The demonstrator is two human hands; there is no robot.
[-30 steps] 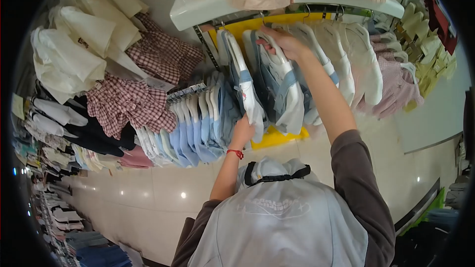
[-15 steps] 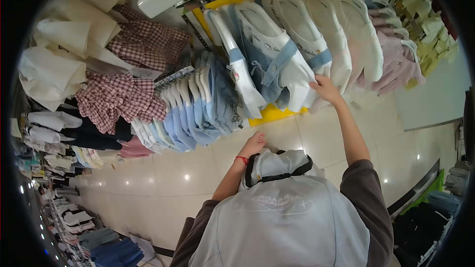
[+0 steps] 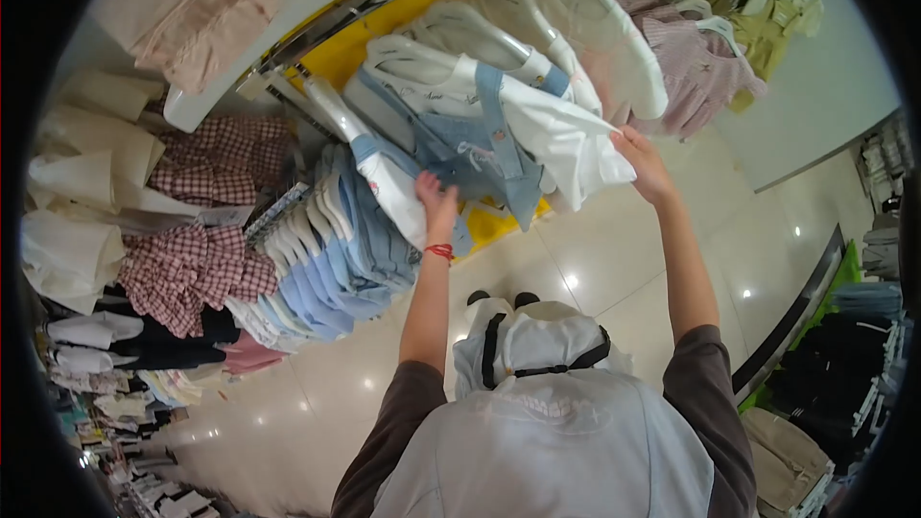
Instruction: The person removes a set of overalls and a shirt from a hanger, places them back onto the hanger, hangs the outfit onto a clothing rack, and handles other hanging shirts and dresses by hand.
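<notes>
A white shirt (image 3: pixel 566 139) hangs on a white hanger, with a denim pinafore dress (image 3: pixel 480 149) layered over it. The end of its sleeve is pinched in my right hand (image 3: pixel 643 165), which draws the sleeve out to the right. My left hand (image 3: pixel 437 201), with a red cord on the wrist, is raised in front of the denim, fingers apart and holding nothing. Close by its fingertips hangs another white garment with a denim strap (image 3: pixel 389 182); I cannot tell whether they touch.
White and pink tops (image 3: pixel 614 38) and pink dresses (image 3: pixel 696 67) hang farther right on the curved rail (image 3: pixel 336 14). Light-blue clothes (image 3: pixel 321 288) and red checked garments (image 3: pixel 187 273) hang at left. Dark clothes (image 3: pixel 825 364) stand at lower right, above the tiled floor (image 3: pixel 326 403).
My left hand has risen from near my body to the hanging clothes and opened. My right hand has pulled the white sleeve outward, spreading the shirt. The view has shifted.
</notes>
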